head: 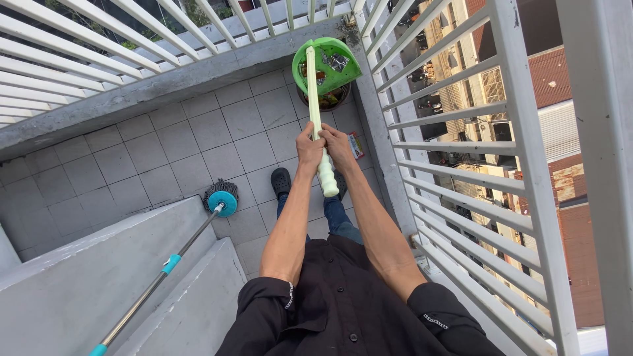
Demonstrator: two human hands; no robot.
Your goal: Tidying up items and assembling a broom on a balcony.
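Observation:
My left hand [308, 146] and my right hand [337, 146] both grip the pale green handle [314, 86] of a long-handled green dustpan [328, 63]. The dustpan is tilted over a dark round bin [328, 100] in the balcony corner, with bits of rubbish visible inside. My arms stretch forward from black rolled-up sleeves, and my dark shoes [281, 180] stand on the grey floor tiles.
A spin mop [220, 198] with a teal head and metal pole leans across a grey concrete ledge [99, 270] at lower left. White metal railings [461, 145] enclose the balcony on the right and top. A small colourful packet [357, 144] lies by the wall.

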